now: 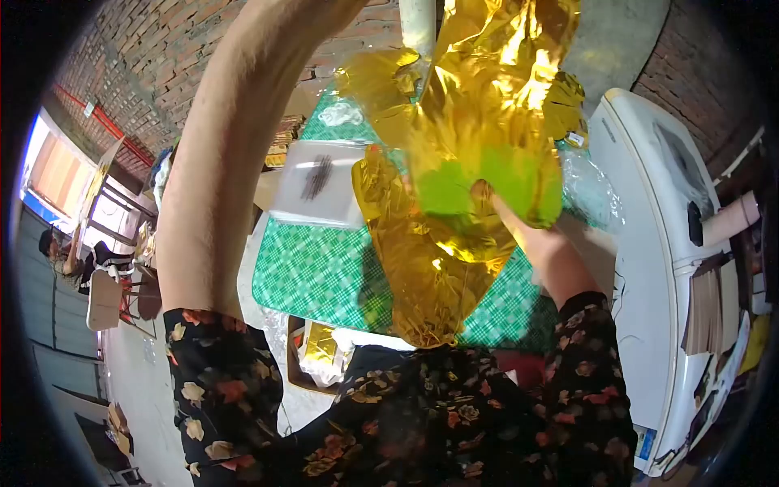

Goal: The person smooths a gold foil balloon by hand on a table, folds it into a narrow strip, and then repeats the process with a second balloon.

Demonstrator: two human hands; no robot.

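Left forearm (207, 195) cut off above, fingers unseen | right hand (531, 235) touching gold foil (487, 89) | fingers (505, 216) half-hidden, can't tell grip

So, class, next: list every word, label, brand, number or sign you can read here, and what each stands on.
No text can be read.
Small white label, on or against the gold foil at the right: too small to read.
Blue-and-white sticker, low on the white appliance: too small and blurred.
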